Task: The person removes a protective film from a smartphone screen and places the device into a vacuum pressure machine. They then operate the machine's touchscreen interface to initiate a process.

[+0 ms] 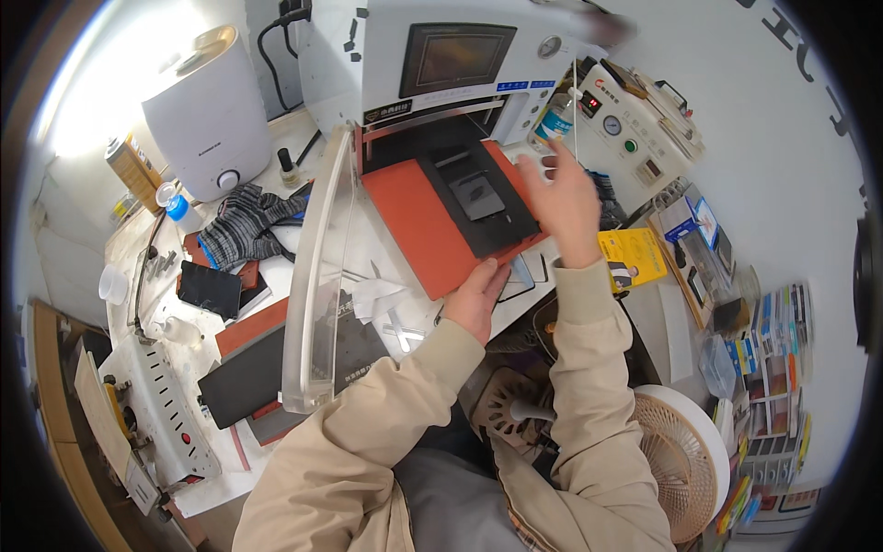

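An orange-red rubber mat [411, 224] lies partly inside the opening of a white machine [379, 74] and sticks out toward me. On it rests a black rectangular pad [497, 241] carrying a dark, phone-sized flat panel [479, 196]. My left hand [474, 302] pinches the mat's near edge, its fingers partly hidden beneath. Beside the mat's right edge, my right hand [566, 204] is raised with fingers apart, holding nothing. Left of the mat, the machine's clear-panelled door [313, 304] is swung out.
A striped glove [244, 227] and a dark flat panel [210, 290] lie on the left bench near a white humidifier [204, 129]. Black and red mats [248, 377] are stacked behind the door. A yellow packet [633, 258] sits at right, above a fan [681, 460].
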`<state>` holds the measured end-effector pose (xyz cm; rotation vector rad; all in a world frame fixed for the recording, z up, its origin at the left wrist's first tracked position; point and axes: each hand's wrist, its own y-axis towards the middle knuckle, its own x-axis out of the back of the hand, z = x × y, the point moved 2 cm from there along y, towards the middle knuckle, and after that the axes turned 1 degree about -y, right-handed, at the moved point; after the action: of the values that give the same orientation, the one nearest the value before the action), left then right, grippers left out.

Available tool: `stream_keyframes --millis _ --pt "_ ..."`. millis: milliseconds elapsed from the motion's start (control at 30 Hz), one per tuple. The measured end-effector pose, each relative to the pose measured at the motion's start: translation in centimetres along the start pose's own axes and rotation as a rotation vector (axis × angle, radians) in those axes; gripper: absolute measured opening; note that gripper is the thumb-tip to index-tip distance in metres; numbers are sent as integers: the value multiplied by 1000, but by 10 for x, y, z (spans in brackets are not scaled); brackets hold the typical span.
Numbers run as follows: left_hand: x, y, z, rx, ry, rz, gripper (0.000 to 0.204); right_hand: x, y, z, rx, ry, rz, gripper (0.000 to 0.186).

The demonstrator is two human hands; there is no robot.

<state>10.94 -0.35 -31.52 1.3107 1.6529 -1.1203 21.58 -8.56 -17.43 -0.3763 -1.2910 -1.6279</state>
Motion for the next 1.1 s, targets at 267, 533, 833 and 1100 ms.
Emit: stream_keyframes --millis 267,533,833,1100 --pt "1 0 -2 -3 0 4 27 14 -30 -67 -208 271 54 39" --pt "-5 -2 -5 -15 4 0 23 -7 -59 -73 -373 636 218 38" --pt "-2 1 -6 14 -4 -17 20 1 -63 -83 -414 695 117 33" --pt "-12 7 -6 -12 25 -3 25 -6 -69 -81 -416 737 67 31"
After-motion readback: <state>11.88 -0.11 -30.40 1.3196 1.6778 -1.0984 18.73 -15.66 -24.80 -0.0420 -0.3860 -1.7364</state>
